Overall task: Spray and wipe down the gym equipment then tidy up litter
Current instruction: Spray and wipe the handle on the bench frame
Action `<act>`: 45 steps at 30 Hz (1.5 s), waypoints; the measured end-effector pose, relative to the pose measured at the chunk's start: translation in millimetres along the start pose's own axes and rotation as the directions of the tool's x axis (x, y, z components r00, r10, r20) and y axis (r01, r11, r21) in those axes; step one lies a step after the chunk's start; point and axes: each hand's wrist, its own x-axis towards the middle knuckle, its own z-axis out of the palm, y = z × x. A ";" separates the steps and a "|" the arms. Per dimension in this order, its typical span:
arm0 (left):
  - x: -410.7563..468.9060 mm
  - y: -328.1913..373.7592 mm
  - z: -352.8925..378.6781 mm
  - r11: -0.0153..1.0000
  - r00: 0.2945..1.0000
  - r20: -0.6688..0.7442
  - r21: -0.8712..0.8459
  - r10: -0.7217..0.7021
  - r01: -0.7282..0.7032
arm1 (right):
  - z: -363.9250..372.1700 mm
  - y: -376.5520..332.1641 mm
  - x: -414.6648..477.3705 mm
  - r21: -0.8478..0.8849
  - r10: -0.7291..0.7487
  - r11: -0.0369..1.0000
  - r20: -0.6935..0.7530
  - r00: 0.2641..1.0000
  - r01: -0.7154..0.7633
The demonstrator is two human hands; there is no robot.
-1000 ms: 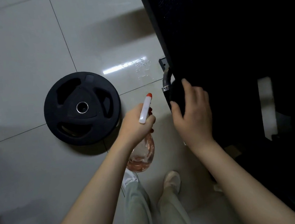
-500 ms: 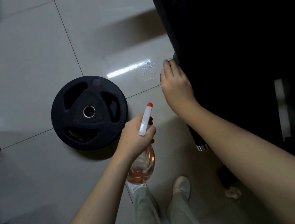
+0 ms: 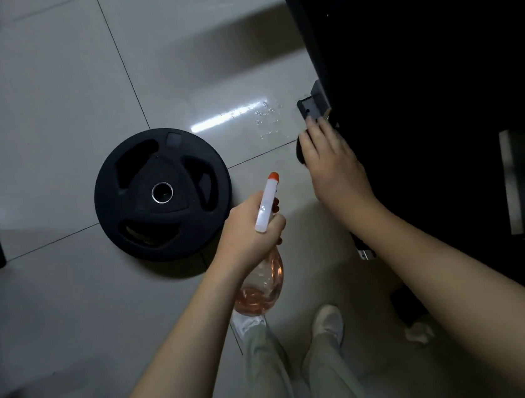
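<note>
Pink liquid part-fills the spray bottle (image 3: 261,287), which the left hand (image 3: 248,230) grips round the neck, nozzle aimed toward the black gym machine (image 3: 405,84). The right hand (image 3: 336,167) lays nearly straight fingers on a dark cloth (image 3: 300,153), pressing it to the machine's edge just below a metal bracket (image 3: 309,108), thumb hidden. Droplets (image 3: 267,123) on the glossy floor beside the bracket could cause a slip near the shoes (image 3: 327,322), the flat-pressed cloth could slide free, and crumpled white litter (image 3: 417,335) is not yet collected.
</note>
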 end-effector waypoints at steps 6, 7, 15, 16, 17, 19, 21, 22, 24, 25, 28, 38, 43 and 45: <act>-2.4 -2.6 7.5 1.000 1.000 0.008 0.012 -0.010 0.010 | 21.2 9.8 -53.9 0.008 -0.032 0.999 -0.157 0.987 0.034; -3.5 -2.9 8.5 1.000 1.000 0.013 0.020 -0.009 0.009 | 22.9 12.4 -64.2 0.010 -0.045 0.999 -0.158 0.986 0.047; -12.8 -8.4 17.9 0.997 1.000 0.024 0.074 -0.018 0.016 | 26.6 7.3 -51.8 0.044 -0.023 0.999 -0.207 0.978 0.032; -14.2 -9.3 19.3 0.997 0.999 0.027 0.076 -0.021 0.019 | 29.1 8.6 -56.7 0.019 -0.029 0.999 -0.217 0.976 0.034; -16.2 -9.7 20.8 0.997 0.999 0.029 0.073 -0.024 0.022 | 30.8 10.2 -63.2 -0.006 -0.043 0.999 -0.217 0.975 0.043; -20.6 -8.5 23.7 0.997 0.999 0.041 0.068 -0.028 0.025 | 31.9 14.1 -78.0 -0.043 -0.071 0.997 -0.217 0.974 0.063; -26.3 -4.4 25.7 0.998 0.998 0.051 0.052 -0.032 0.029 | 31.0 16.7 -92.2 -0.031 -0.068 0.998 -0.221 0.973 0.062; -28.8 -2.2 26.2 0.999 0.998 0.053 0.038 -0.035 0.033 | 31.5 17.3 -99.1 -0.011 -0.060 0.998 -0.222 0.973 0.059; -32.1 0.1 27.4 0.999 0.998 0.058 0.025 -0.036 0.035 | 30.9 18.0 -112.4 0.035 -0.035 0.998 -0.195 0.980 0.042; -32.9 -0.4 28.6 0.999 0.998 0.062 0.027 -0.031 0.029 | 30.4 17.6 -118.0 0.061 -0.013 0.998 -0.168 0.986 0.023; -35.7 -2.6 32.4 0.999 0.998 0.065 0.028 -0.020 0.018 | 22.9 15.5 -120.4 0.177 0.070 0.983 -0.137 0.988 -0.045; -43.2 -18.9 43.1 0.998 0.997 0.080 0.053 -0.021 0.016 | 47.4 13.4 -102.6 0.149 0.029 0.989 -0.280 0.960 0.013; -48.7 -17.9 45.6 0.995 0.997 0.079 0.100 -0.022 0.014 | 46.8 17.8 -129.7 0.173 0.023 0.985 -0.269 0.963 0.025; -50.8 -16.1 46.8 0.995 0.997 0.080 0.097 -0.013 0.005 | 47.7 18.7 -142.9 0.196 0.039 0.980 -0.259 0.965 0.013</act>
